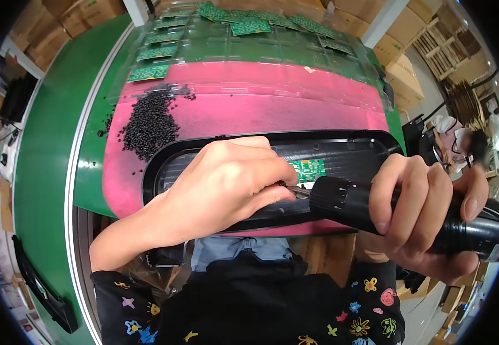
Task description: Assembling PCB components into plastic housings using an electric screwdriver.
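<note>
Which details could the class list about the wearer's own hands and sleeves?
The left hand and right hand are ungloved, with no rings visible. The left forearm is bare. Both the left sleeve and right sleeve are black, scattered with colourful, doodle-like flowers and other small motifs.

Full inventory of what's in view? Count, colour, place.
Driver: one, black, right of centre
Shell: one, black, centre
Installed-side board: one, green, inside shell
Mat: one, pink, under shell
Small parts: uncountable pile, black, mat's left
Clear trays: count unclear, transparent, far side
Other boards: several, green, on trays
Curved part: one, black, lower left
Boxes: many, brown, background
Co-worker: one, pale top, right
Left hand: one, bare, at driver's tip
Right hand: one, bare, around driver
</note>
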### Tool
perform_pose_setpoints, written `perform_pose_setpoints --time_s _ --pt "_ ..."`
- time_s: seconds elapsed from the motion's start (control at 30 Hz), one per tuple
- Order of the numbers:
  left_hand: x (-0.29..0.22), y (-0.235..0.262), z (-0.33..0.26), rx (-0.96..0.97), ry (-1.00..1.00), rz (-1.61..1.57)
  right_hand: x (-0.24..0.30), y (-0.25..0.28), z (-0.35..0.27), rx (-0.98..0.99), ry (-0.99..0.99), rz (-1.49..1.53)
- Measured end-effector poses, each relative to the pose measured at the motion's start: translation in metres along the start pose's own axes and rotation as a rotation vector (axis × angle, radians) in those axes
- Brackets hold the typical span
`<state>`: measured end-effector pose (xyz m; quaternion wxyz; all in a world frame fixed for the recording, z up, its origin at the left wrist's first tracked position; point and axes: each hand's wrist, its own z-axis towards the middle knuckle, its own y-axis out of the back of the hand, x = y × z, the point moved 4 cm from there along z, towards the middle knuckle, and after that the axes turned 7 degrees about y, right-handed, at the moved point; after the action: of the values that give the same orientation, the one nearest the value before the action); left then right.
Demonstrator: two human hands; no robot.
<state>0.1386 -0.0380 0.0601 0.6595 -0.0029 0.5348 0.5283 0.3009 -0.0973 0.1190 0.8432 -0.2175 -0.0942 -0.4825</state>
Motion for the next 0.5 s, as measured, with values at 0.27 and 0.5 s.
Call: perform_pose_setpoints --time_s 0.27,0.5 --pt "0.002 -0.011 0.011 0.037 -0.078 0.041 0.01 0.008 -0.008 0.064 0.076 -0.126" --pt "0.013 -0.018 0.015 0.029 -0.061 -0.01 -0.006 0.027 -0.005 0.019 0.002 0.051"
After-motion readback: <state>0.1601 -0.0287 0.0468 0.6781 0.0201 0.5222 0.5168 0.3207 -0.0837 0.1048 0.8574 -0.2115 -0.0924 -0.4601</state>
